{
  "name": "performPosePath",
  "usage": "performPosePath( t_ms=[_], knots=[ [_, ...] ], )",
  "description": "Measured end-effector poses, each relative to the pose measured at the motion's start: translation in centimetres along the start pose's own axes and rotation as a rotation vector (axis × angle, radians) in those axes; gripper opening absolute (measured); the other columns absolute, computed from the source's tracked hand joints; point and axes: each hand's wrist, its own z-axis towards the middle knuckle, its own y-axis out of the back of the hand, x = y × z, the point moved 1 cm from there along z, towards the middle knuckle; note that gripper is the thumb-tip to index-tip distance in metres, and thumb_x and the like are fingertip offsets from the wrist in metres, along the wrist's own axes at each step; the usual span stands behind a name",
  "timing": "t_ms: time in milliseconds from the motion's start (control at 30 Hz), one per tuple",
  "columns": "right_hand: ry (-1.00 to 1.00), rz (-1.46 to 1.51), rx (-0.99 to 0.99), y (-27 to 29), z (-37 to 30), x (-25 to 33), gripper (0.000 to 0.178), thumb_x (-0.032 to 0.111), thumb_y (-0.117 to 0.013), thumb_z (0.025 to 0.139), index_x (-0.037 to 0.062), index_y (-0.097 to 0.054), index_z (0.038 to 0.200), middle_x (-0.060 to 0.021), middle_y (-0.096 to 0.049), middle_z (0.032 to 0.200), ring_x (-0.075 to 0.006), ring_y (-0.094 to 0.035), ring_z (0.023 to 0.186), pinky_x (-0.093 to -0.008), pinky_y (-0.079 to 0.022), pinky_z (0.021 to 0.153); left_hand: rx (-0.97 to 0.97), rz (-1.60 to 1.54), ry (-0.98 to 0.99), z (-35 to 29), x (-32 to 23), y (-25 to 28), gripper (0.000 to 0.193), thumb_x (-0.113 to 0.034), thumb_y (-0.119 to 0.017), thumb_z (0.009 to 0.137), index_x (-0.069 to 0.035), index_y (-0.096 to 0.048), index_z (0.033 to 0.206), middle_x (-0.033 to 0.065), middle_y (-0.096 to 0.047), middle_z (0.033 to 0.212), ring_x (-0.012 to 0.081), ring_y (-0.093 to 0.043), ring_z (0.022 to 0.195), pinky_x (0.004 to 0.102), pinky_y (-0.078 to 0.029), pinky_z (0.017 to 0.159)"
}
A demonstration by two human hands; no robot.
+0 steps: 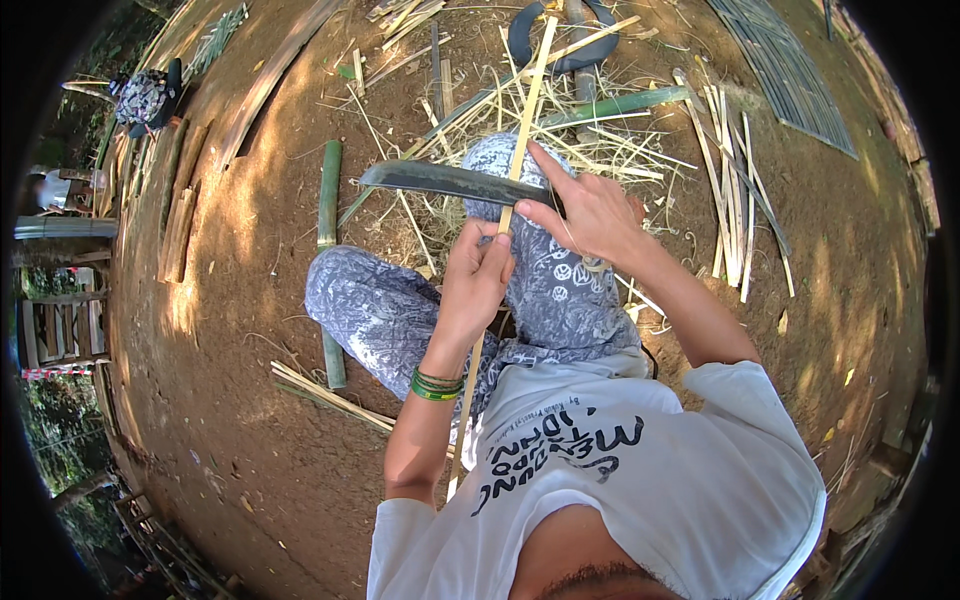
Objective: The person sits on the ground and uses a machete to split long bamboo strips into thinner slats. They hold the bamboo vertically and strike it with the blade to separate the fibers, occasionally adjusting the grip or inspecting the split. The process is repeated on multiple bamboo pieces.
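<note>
You sit cross-legged on bare, packed brown earth outdoors, dappled with sun and shade. Your left hand point(476, 275) is closed around a long pale bamboo strip point(527, 110), gripping it just above your lap; the strip runs from beside your left elbow up past your knees toward the top of the view. Your right hand point(590, 212) is wrapped around the handle of a dark, broad machete point(440, 180), index finger stretched out along the strip. The blade lies across the strip, pointing to your left, with its edge meeting the strip just above your left hand.

Your legs are in blue-grey patterned trousers point(400, 310), and green bands point(436, 385) circle your left wrist.

The ground around your knees is littered with pale bamboo shavings and slivers point(470, 120). A green bamboo pole point(329, 230) lies on the dirt to your left, partly under your leg. A bundle of split slats point(733, 190) lies to your right, and a woven bamboo mat point(785, 70) sits beyond it. Brown planks point(180, 220) lie at the far left near trees and a wooden frame point(60, 320). A green bamboo piece point(620, 104) rests among the shavings ahead.
</note>
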Motion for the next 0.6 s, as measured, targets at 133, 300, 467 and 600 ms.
performPosePath(
  t_ms=[133, 300, 467, 600],
  knots=[
    [0.023, 0.01, -0.018, -0.6, -0.2, -0.4, 0.082, 0.06, -0.056, 0.092, 0.0094, -0.034, 0.153, -0.0245, -0.056, 0.055, -0.0454, -0.06, 0.054, -0.0525, -0.047, 0.056, -0.004, -0.015, 0.026, -0.9, 0.0, 0.0, 0.005, -0.012, -0.048, 0.105, -0.007, -0.049, 0.105, -0.0048, -0.043, 0.062, 0.0024, -0.034, 0.054, 0.022, -0.025, 0.047],
    [0.029, -0.023, 0.035, -0.2, -0.4, -0.2, 0.093, 0.067, -0.053, 0.091, 0.0008, -0.03, 0.152, -0.0186, -0.055, 0.051, -0.0401, -0.061, 0.05, -0.0507, -0.049, 0.052, -0.032, 0.011, 0.033, -2.1, 0.0, -0.1, 0.005, -0.011, -0.048, 0.105, -0.006, -0.049, 0.105, -0.0057, -0.04, 0.062, 0.0026, -0.033, 0.055, 0.022, -0.026, 0.048],
    [0.023, -0.024, 0.05, -0.2, -0.8, 0.4, 0.096, 0.068, -0.053, 0.09, 0.0002, -0.027, 0.153, -0.0172, -0.054, 0.049, -0.0399, -0.058, 0.045, -0.0506, -0.047, 0.049, -0.043, -0.005, 0.025, -3.6, 0.4, 0.1, 0.006, -0.011, -0.048, 0.105, -0.005, -0.049, 0.105, -0.0051, -0.041, 0.064, 0.0027, -0.033, 0.057, 0.0215, -0.027, 0.05],
    [0.019, -0.084, 0.056, -0.2, -0.8, 0.3, 0.099, 0.07, -0.052, 0.089, -0.0005, -0.026, 0.153, -0.0158, -0.052, 0.047, -0.0384, -0.056, 0.042, -0.0502, -0.045, 0.045, -0.038, 0.021, -0.014, -3.9, 0.4, 0.2, 0.007, -0.012, -0.048, 0.105, -0.005, -0.049, 0.106, -0.0049, -0.042, 0.065, 0.0025, -0.035, 0.058, 0.0216, -0.029, 0.051]
  ],
)
